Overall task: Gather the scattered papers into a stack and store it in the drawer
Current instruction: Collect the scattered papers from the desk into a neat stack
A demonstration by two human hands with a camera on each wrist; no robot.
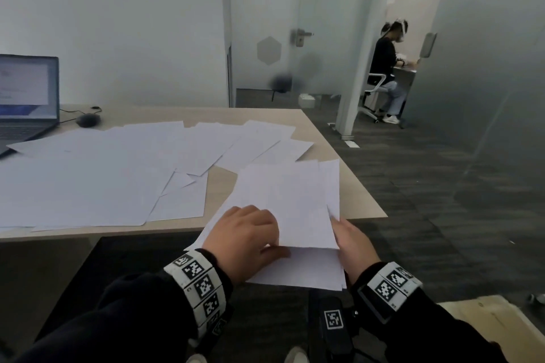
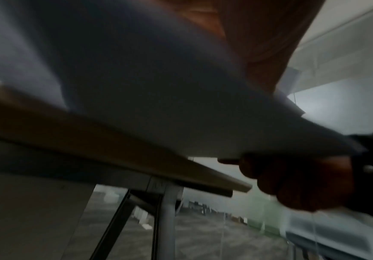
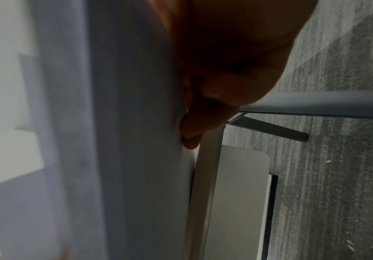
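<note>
A bundle of white papers [image 1: 295, 203] hangs over the front right corner of the wooden desk [image 1: 359, 194]. My left hand [image 1: 259, 233] grips its near left part, fingers tucked between the sheets. The right edge is held by my right hand [image 1: 346, 234]. Several loose white sheets [image 1: 118, 174] lie overlapping across the desk further left. From the left wrist view I see the underside of the papers [image 2: 158, 91], my left fingers [image 2: 261, 45] against them, and my right hand [image 2: 303, 184] below their edge. My right fingers [image 3: 223, 82] press the papers [image 3: 136, 132] from the side. No drawer shows.
An open laptop [image 1: 26, 97] and a dark mouse [image 1: 87, 120] sit at the desk's far left. A person [image 1: 386, 68] sits at another desk beyond the glass partition. A pale board [image 1: 486, 327] lies on the grey carpet at lower right. Metal desk legs [image 2: 167, 211] stand beneath.
</note>
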